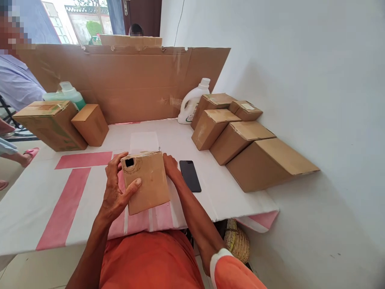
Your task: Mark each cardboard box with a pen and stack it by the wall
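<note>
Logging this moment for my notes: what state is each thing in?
small box: held off the table, hole in one corner
left hand: gripping the box's side
right hand: on the box's far side
phone: flat, screen dark
white bottle: upright, capped
row of boxes: closed

The small brown cardboard box (146,181) looks matt and scuffed, its paper torn rough around a hole. The flat black phone (190,175) shines glossy. A smooth white-and-pink sheet covers the tabletop (45,192).

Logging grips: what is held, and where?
A small cardboard box, held by both hands: left hand on its left side, right hand on its right side.
</note>
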Motion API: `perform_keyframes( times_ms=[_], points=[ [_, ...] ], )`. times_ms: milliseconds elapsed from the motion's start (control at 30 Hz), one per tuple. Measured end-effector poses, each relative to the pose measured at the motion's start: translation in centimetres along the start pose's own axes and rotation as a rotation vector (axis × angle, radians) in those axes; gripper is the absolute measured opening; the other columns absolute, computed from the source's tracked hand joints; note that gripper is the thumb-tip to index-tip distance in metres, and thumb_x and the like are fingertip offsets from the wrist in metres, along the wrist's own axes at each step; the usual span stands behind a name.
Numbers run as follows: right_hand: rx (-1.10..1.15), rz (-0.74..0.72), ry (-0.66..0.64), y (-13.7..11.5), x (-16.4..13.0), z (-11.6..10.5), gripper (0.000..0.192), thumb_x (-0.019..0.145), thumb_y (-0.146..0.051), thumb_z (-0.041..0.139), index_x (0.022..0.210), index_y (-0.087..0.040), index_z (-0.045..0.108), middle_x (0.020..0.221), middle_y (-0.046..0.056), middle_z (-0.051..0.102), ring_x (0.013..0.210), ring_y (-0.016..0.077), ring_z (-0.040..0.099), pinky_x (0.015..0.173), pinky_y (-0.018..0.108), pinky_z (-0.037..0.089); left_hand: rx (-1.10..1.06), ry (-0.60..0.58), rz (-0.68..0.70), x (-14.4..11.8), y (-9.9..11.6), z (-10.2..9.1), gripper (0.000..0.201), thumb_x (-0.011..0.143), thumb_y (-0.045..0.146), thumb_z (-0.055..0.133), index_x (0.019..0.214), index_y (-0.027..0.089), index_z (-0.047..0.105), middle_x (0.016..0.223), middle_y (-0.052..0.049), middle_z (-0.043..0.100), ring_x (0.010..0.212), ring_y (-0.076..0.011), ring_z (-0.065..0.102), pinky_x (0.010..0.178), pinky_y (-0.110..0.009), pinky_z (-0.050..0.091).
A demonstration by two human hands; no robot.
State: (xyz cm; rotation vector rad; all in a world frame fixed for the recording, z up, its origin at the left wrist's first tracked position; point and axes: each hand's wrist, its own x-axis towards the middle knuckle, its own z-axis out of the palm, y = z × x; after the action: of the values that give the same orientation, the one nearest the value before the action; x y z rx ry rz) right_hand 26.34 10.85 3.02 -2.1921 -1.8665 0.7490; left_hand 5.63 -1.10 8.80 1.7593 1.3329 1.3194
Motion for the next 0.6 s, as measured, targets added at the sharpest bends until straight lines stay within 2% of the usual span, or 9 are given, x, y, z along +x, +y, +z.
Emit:
perform_keyframes(
  times_ms=[100, 167, 233, 300, 367, 467, 533, 600],
  points=[
    [-0.007, 0.018, 0.061, 1.1, -2.2, 0.1, 0.030, 0.105, -0.030, 0.059, 0.131, -0.015, 0.064, 0.132, 0.019, 0.071, 0.124, 0.0293, 0.067, 0.096, 0.034, 0.050, 0.009, -0.007, 0.009, 0.2, 0.1, 0.1, 0.073, 0.091, 0.051, 0.073, 0.154, 0.033, 0.043, 0.154, -0.012, 0.049, 0.140, -0.0359, 0.052, 0.118, -0.060, 0.042],
    [-0.013, 0.083, 0.144, 2.6, -4.2, 0.1, 0.038, 0.107, -0.034, 0.057, 0.138, -0.014, 0.059, 0.143, 0.021, 0.063, 0.136, 0.0315, 0.058, 0.104, 0.038, 0.047, 0.007, -0.005, 0.004, 0.2, 0.1, 0.2, 0.074, 0.090, 0.053, 0.073, 0.154, 0.034, 0.043, 0.154, -0.012, 0.049, 0.141, -0.0365, 0.051, 0.119, -0.061, 0.042],
    [-0.022, 0.211, 0.222, 4.5, -6.4, 0.2, 0.047, 0.104, -0.035, 0.061, 0.141, -0.006, 0.056, 0.149, 0.029, 0.055, 0.144, 0.0392, 0.047, 0.111, 0.049, 0.043, -0.001, 0.001, 0.004, 0.2, 0.0, 0.3, 0.074, 0.090, 0.054, 0.074, 0.154, 0.034, 0.043, 0.153, -0.012, 0.050, 0.141, -0.0367, 0.051, 0.119, -0.062, 0.042],
    [-0.015, 0.340, 0.257, 6.7, -8.0, 0.2, 0.055, 0.098, -0.036, 0.069, 0.138, -0.001, 0.056, 0.148, 0.036, 0.051, 0.144, 0.0469, 0.044, 0.111, 0.059, 0.041, -0.006, 0.008, 0.020, 0.3, -0.1, 0.4, 0.074, 0.089, 0.054, 0.075, 0.153, 0.034, 0.044, 0.153, -0.012, 0.050, 0.140, -0.0364, 0.051, 0.120, -0.062, 0.041],
    [0.021, 0.404, 0.253, 8.6, -8.7, 0.1, 0.061, 0.092, -0.039, 0.076, 0.135, 0.000, 0.058, 0.145, 0.037, 0.053, 0.141, 0.0484, 0.048, 0.109, 0.060, 0.043, -0.006, 0.007, 0.034, 0.4, -0.1, 0.4, 0.074, 0.088, 0.054, 0.075, 0.153, 0.033, 0.045, 0.154, -0.011, 0.050, 0.140, -0.0356, 0.051, 0.121, -0.062, 0.040],
    [0.117, 0.406, 0.225, 10.6, -8.4, -0.3, 0.069, 0.080, -0.044, 0.086, 0.130, -0.004, 0.061, 0.140, 0.034, 0.061, 0.134, 0.0451, 0.057, 0.103, 0.051, 0.050, -0.014, 0.006, 0.029, 0.6, -0.1, 0.4, 0.073, 0.089, 0.054, 0.074, 0.152, 0.033, 0.045, 0.154, -0.011, 0.049, 0.140, -0.0348, 0.051, 0.121, -0.060, 0.040],
    [0.200, 0.386, 0.208, 11.2, -7.8, -0.5, 0.063, 0.074, -0.043, 0.088, 0.120, -0.007, 0.066, 0.130, 0.030, 0.069, 0.126, 0.0423, 0.065, 0.095, 0.045, 0.053, -0.026, 0.011, 0.016, 0.7, 0.0, 0.3, 0.073, 0.089, 0.054, 0.074, 0.152, 0.033, 0.045, 0.154, -0.011, 0.049, 0.140, -0.0344, 0.051, 0.120, -0.060, 0.041],
    [0.298, 0.343, 0.189, 11.5, -7.5, -0.3, 0.046, 0.073, -0.041, 0.086, 0.105, -0.012, 0.070, 0.113, 0.022, 0.076, 0.114, 0.0382, 0.071, 0.089, 0.041, 0.055, -0.039, 0.014, 0.004, 0.7, 0.0, 0.1, 0.073, 0.089, 0.054, 0.074, 0.153, 0.034, 0.045, 0.153, -0.011, 0.049, 0.140, -0.0341, 0.051, 0.120, -0.059, 0.042]
  ],
)
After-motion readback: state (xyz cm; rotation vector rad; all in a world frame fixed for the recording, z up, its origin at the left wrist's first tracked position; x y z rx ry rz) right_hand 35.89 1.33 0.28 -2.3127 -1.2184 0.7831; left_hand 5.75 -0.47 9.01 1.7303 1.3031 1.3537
